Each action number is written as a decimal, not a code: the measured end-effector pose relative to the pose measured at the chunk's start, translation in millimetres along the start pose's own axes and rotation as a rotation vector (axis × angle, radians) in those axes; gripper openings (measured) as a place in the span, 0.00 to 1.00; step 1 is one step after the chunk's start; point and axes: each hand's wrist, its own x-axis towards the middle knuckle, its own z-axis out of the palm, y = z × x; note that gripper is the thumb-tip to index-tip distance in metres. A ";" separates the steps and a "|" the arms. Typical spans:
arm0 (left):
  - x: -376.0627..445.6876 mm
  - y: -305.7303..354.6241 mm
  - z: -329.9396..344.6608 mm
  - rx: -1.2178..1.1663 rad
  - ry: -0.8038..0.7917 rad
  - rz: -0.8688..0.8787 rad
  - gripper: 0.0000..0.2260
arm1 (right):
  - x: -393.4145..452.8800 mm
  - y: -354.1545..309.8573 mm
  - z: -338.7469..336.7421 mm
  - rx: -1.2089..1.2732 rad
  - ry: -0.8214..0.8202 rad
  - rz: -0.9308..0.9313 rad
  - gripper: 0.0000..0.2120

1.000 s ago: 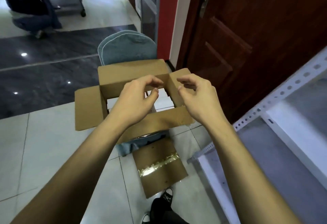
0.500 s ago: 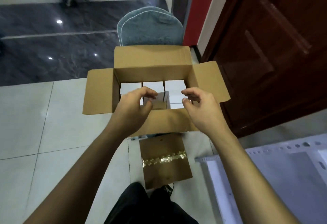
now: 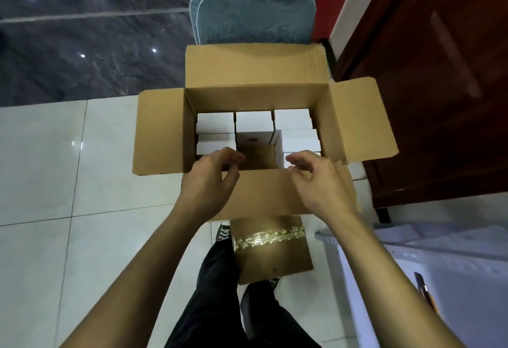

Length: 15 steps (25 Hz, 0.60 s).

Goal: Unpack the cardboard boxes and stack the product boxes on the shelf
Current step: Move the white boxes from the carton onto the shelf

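An open cardboard box (image 3: pixel 255 72) stands on the floor with all its flaps spread out. Inside it, several white product boxes (image 3: pixel 254 121) line the back and both sides, and the bare brown bottom shows in the middle gap. My left hand (image 3: pixel 211 177) hovers over the box's near left edge with its fingers loosely curled, holding nothing. My right hand (image 3: pixel 316 177) hovers over the near right edge in the same loose curl, also holding nothing. The white metal shelf (image 3: pixel 428 262) stands at the lower right.
A teal cushioned seat (image 3: pixel 253 3) stands just behind the box. A dark red door (image 3: pixel 439 72) is at the right. A taped cardboard piece (image 3: pixel 270 248) lies by my feet. My dark trousers and shoes are below. Pale tiles lie to the left, dark tiles beyond.
The view has tilted down over the box, whose inside now shows fully. Both hands have dropped from chest height to the box's near edge and moved apart. The shelf has slid to the corner.
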 end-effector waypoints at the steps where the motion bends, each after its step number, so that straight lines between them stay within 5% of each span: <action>1: 8.0 -7.0 1.2 0.004 -0.013 -0.003 0.10 | 7.5 2.9 8.1 0.011 -0.016 0.022 0.12; 15: 107.8 -96.1 39.0 0.050 -0.141 -0.049 0.11 | 107.9 58.1 53.4 -0.145 -0.033 0.181 0.10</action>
